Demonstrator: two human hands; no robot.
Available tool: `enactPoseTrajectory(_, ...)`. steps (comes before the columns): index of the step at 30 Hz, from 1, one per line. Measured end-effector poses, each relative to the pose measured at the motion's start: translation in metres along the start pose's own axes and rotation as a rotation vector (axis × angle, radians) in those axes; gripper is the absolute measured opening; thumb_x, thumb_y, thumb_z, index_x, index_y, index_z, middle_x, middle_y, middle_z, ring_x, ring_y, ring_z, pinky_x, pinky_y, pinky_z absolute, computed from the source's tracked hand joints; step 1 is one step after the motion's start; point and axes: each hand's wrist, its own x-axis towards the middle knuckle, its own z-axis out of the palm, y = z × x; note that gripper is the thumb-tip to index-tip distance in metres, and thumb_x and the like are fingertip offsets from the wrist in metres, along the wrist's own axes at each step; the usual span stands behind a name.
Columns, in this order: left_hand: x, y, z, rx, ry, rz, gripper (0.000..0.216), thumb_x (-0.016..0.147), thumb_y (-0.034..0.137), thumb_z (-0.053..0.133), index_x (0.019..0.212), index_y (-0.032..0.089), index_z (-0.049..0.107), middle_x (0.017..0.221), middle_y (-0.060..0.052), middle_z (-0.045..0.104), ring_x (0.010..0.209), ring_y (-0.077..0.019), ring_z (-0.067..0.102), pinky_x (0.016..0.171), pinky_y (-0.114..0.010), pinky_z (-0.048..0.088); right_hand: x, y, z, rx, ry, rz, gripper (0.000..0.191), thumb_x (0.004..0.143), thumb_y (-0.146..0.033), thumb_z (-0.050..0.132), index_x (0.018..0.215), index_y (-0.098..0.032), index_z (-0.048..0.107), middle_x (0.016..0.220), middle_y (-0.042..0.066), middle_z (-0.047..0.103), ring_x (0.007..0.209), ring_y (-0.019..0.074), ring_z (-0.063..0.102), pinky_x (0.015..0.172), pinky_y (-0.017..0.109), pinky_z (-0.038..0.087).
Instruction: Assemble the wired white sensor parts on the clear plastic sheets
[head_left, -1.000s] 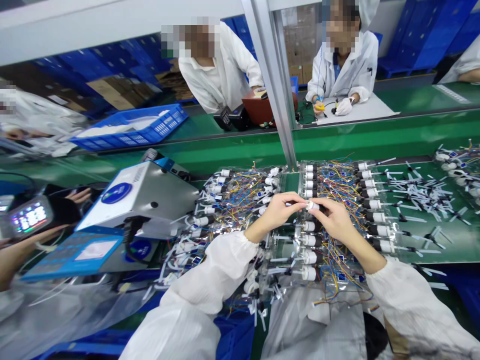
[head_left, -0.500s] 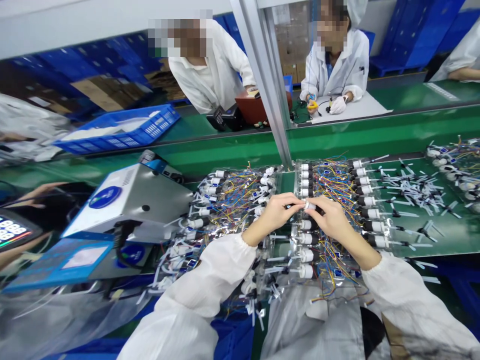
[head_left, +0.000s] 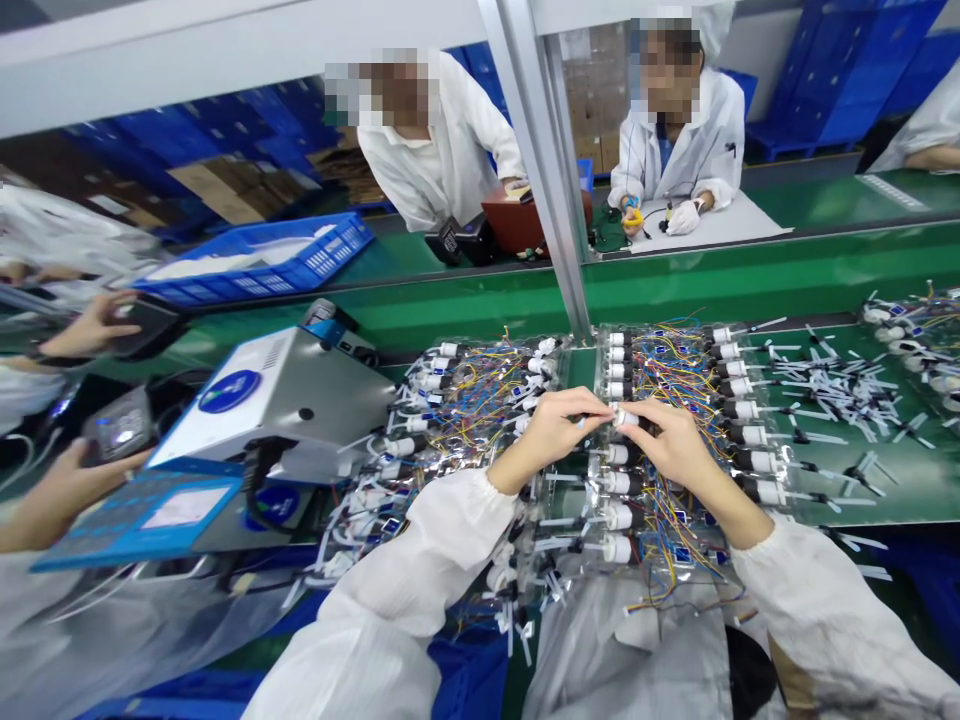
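My left hand (head_left: pixel 556 428) and my right hand (head_left: pixel 670 440) meet over a clear plastic tray (head_left: pixel 784 465) of small black-and-white pump parts with coloured wires. Both hands pinch one small white-capped part (head_left: pixel 622 417) between their fingertips, just above the tray's left column. More such parts (head_left: pixel 616 517) lie in rows below and beside my hands. A second tray (head_left: pixel 450 400) of the same wired parts lies to the left.
A grey and blue machine (head_left: pixel 277 395) stands at the left, with another person's hands (head_left: pixel 64 490) by it. Loose white tubes (head_left: pixel 840 385) are scattered at the right. Two people in white coats sit across the green belt (head_left: pixel 750 275); a blue crate (head_left: pixel 255 258) lies far left.
My hands stay pinched on the same part with hardly any shift. At the left, another person's hands moved and now hold dark devices.
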Motion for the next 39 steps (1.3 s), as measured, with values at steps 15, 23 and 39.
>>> enactPoseTrajectory(15,-0.004,-0.011,0.002,-0.099,-0.062,0.085,0.010,0.092,0.016,0.073,0.095,0.020,0.082,0.088,-0.008,0.080,0.083,-0.0181,0.073,0.075,-0.031,0.058,-0.001,0.001,0.000,-0.011,-0.010,-0.071,0.022,0.095,-0.030,0.073,0.115,-0.023,0.077,0.105,0.006,0.080,0.092,0.0213,0.074,0.086,0.037,0.058)
enactPoseTrajectory(23,-0.001,-0.010,0.000,0.175,-0.171,-0.147,0.015,0.091,0.022,0.073,0.104,0.021,0.081,0.095,-0.006,0.080,0.084,-0.0191,0.074,0.083,-0.031,0.057,0.003,0.007,0.000,-0.190,-0.110,-0.029,0.024,0.094,-0.028,0.072,0.118,-0.022,0.075,0.109,0.009,0.078,0.101,0.0254,0.069,0.093,0.045,0.057)
enactPoseTrajectory(39,0.003,-0.011,-0.008,0.289,-0.264,-0.295,0.039,0.093,0.054,0.065,0.106,0.020,0.078,0.106,-0.008,0.078,0.094,-0.0244,0.071,0.087,-0.036,0.054,-0.118,0.052,-0.259,-0.869,0.036,0.973,0.027,0.086,-0.041,0.071,0.069,-0.019,0.070,0.064,0.007,0.067,0.067,0.0234,0.065,0.069,0.035,0.048)
